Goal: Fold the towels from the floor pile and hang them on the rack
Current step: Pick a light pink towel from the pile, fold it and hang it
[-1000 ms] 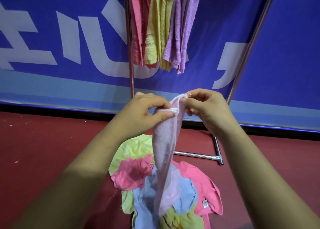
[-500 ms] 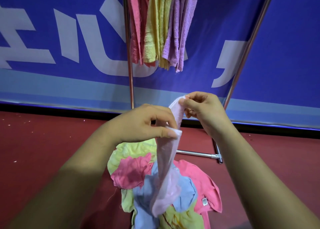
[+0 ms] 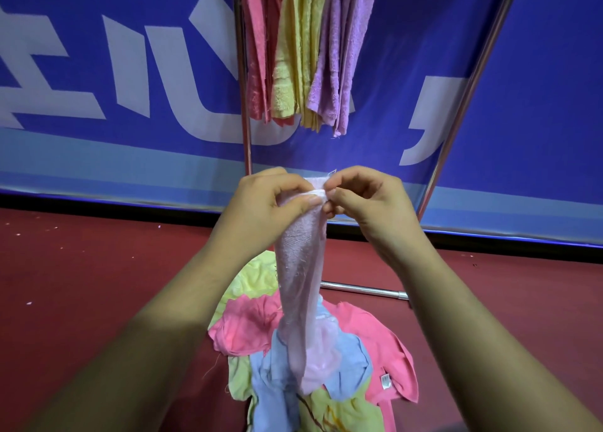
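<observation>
A pale pink towel (image 3: 298,268) hangs bunched from both my hands, its lower end dangling over the floor pile (image 3: 388,343). My left hand (image 3: 264,206) pinches its top edge between thumb and fingers. My right hand (image 3: 365,200) pinches the same edge right beside it, fingertips nearly touching. The pile holds pink, light blue and yellow-green towels on the red floor. Behind stands the metal rack (image 3: 243,118), where a pink towel (image 3: 257,46), a yellow towel (image 3: 293,49) and a purple towel (image 3: 339,59) hang side by side.
A blue banner (image 3: 130,72) with white characters covers the wall behind the rack. The rack's slanted right pole (image 3: 463,88) and its floor bar (image 3: 362,289) lie just past the pile. Red floor (image 3: 98,284) spreads to both sides.
My left hand has risen and moved back up beside the right hand, bringing the towel's top edge together. The towel hangs a little higher and more bunched.
</observation>
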`<control>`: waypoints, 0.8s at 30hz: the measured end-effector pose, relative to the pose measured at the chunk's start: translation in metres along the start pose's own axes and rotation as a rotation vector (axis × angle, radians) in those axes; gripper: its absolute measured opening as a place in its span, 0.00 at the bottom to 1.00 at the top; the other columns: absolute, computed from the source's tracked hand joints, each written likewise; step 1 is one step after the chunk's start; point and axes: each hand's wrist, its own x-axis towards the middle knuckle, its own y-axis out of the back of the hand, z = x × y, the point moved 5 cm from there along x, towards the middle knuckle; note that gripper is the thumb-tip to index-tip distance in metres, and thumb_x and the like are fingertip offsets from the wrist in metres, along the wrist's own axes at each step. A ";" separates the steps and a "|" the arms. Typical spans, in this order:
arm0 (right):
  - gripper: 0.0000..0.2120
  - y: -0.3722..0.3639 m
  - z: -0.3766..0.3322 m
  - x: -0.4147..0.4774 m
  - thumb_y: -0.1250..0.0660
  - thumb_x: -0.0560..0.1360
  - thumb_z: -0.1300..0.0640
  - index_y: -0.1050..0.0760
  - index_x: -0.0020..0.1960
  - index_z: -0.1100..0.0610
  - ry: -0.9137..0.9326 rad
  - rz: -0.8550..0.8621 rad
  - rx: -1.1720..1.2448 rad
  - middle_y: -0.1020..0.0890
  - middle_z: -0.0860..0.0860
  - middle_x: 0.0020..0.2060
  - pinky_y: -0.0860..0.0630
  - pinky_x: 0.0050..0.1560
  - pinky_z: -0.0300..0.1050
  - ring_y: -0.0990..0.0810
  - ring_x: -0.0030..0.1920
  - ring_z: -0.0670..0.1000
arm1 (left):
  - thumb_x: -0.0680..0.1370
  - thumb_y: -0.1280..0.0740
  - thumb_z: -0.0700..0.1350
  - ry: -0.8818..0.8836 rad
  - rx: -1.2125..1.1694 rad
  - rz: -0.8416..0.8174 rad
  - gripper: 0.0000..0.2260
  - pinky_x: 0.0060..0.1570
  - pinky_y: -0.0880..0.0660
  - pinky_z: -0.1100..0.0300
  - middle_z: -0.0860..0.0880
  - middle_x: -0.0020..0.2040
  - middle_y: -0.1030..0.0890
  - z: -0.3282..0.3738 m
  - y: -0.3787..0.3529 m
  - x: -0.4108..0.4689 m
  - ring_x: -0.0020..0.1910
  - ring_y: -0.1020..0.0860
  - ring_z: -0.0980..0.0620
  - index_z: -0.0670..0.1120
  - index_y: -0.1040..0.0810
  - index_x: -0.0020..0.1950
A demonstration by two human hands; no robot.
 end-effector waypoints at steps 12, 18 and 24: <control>0.06 -0.001 0.005 -0.001 0.25 0.74 0.66 0.18 0.50 0.63 -0.016 -0.087 -0.116 0.16 0.54 0.39 0.21 0.47 0.42 0.19 0.39 0.49 | 0.75 0.26 0.47 0.053 -0.075 0.035 0.02 0.41 0.30 0.67 0.51 0.40 0.20 0.000 0.003 0.000 0.42 0.23 0.55 0.50 0.16 0.45; 0.06 -0.001 0.005 -0.002 0.26 0.75 0.65 0.19 0.50 0.65 0.002 -0.092 -0.168 0.16 0.63 0.41 0.20 0.50 0.54 0.19 0.40 0.50 | 0.76 0.27 0.46 0.068 -0.086 -0.016 0.03 0.41 0.29 0.67 0.51 0.40 0.21 -0.003 0.002 0.000 0.41 0.23 0.58 0.48 0.16 0.45; 0.05 -0.002 0.007 -0.004 0.26 0.75 0.63 0.19 0.50 0.64 -0.003 -0.118 -0.177 0.16 0.62 0.43 0.21 0.49 0.59 0.21 0.42 0.51 | 0.76 0.27 0.45 0.080 -0.116 -0.035 0.01 0.44 0.31 0.68 0.53 0.42 0.24 -0.006 -0.001 0.000 0.43 0.24 0.59 0.49 0.15 0.45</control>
